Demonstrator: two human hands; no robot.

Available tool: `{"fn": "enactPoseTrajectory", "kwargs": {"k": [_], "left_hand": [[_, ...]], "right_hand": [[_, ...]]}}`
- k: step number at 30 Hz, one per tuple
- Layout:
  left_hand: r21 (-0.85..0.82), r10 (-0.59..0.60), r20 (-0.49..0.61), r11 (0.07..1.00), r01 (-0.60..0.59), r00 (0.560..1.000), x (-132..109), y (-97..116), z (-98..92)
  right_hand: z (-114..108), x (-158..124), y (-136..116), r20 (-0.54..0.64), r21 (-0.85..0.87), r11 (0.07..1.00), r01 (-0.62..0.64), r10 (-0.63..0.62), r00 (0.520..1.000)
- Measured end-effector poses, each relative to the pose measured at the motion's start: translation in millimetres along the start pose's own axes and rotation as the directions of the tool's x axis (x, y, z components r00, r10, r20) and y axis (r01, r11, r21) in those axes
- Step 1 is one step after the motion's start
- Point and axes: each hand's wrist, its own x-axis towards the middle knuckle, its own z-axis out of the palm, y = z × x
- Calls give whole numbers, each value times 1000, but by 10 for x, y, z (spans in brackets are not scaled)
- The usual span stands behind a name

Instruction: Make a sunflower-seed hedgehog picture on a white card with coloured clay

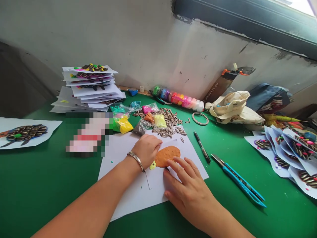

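Note:
A flat orange oval of modelling clay [168, 156] lies on white paper [131, 198], with a small dark-dotted yellow clay piece [153, 165] at its left end. My left hand [146, 148], with a silver bangle at the wrist, rests on the paper just left of the oval. Its fingers are curled and mostly hidden, so whatever they may hold cannot be made out. Fingers apart, my right hand [187, 180] touches the lower right edge of the orange clay. Something small and dark shows by its index finger, partly covered.
Sunflower seeds [170, 120] and bagged clay [125, 124] lie behind the paper. To the right are a pen [201, 147], a blue cutter [240, 181] and a tape ring [200, 119]. Stacked seed pictures [92, 91] stand at back left; more pictures [284, 148] lie right.

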Motion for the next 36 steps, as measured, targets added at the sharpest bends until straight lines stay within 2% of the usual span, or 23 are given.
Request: {"fn": "enactPoseTrajectory", "kwargs": {"k": [6,11,18,24,30,36], "left_hand": [[32,22,0,999,-22,1000,-11,-1,14],[68,20,17,997,-21,1000,-1,23,10],[79,6,46,997,-10,999,3,28,15],[80,7,55,997,-12,998,8,29,9],[91,4,54,996,-9,999,-1,30,13],[90,18,42,996,-21,999,-1,25,18]], "right_hand": [[-43,6,17,52,49,998,-32,29,998],[-77,-3,51,3,56,997,-49,49,999],[-64,10,62,65,76,994,-78,73,995],[-35,3,73,-12,78,994,-81,82,997],[-39,39,69,35,59,993,-105,103,994],[-38,4,81,-81,54,993,-105,109,991]]}}
